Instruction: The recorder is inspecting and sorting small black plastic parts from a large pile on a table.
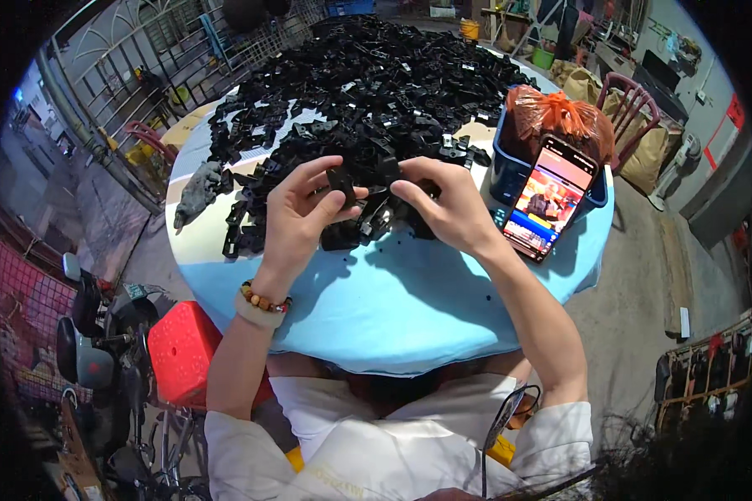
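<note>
My left hand [302,204], with a beaded bracelet and a pale bangle at the wrist, pinches a small black plastic part [340,185] between thumb and fingers. Just right of it, my right hand [447,200] grips another dark plastic piece [388,169] with thumb and forefinger. The two pieces are held apart, over the near edge of a large heap of black plastic parts [376,83]. Their exact shape is too dark to make out. Small black bits lie scattered on the light blue tablecloth [393,326] below my hands.
On the right a phone [550,200] with a lit screen leans against a dark blue basket [503,167] holding an orange plastic bag [560,117]. A grey cloth [199,192] lies at the table's left. A red stool [180,351] and a parked two-wheeler [100,351] stand at the lower left.
</note>
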The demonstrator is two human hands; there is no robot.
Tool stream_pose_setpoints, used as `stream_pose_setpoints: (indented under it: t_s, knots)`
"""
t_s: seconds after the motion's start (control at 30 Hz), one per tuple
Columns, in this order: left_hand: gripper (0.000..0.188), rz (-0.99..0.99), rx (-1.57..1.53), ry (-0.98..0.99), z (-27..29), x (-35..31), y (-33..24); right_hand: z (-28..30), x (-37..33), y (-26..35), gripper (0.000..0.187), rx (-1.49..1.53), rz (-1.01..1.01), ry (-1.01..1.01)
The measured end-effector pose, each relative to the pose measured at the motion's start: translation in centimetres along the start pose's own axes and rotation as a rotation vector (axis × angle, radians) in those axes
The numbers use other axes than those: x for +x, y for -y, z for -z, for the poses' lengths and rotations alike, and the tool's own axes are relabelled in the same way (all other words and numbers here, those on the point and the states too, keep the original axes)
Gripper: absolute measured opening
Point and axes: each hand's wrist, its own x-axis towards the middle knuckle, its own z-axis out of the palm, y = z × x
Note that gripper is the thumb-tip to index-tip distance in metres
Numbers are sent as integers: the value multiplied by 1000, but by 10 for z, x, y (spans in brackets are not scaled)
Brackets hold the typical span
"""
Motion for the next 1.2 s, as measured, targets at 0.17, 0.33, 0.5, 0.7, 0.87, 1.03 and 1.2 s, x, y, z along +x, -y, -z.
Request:
stream_pose_setpoints:
  t_s: [0.17,0.33,0.5,0.7,0.87,1.03,1.2]
  knots:
    - [39,4,-81,9,3,0,-1,-3,-1,-5,28,12,92,-21]
    - [35,-25,-158,-62,4,1,-3,-5,2,-9,33,256,61,53]
    - [11,-287,814,-91,2,2,-1,-2,5,-5,28,335,25,-53]
    - [12,-253,1532,311,-34,7,14,1,6,-8,29,269,58,-254]
    - [7,-214,1583,252,-42,5,12,-1,7,-14,31,331,-13,-171]
    - [16,-284,965,115,-23,9,8,-1,3,-9,30,422,23,-32]
    - [21,-255,589,-42,-25,7,-2,2,2,-6,29,173,305,-34]
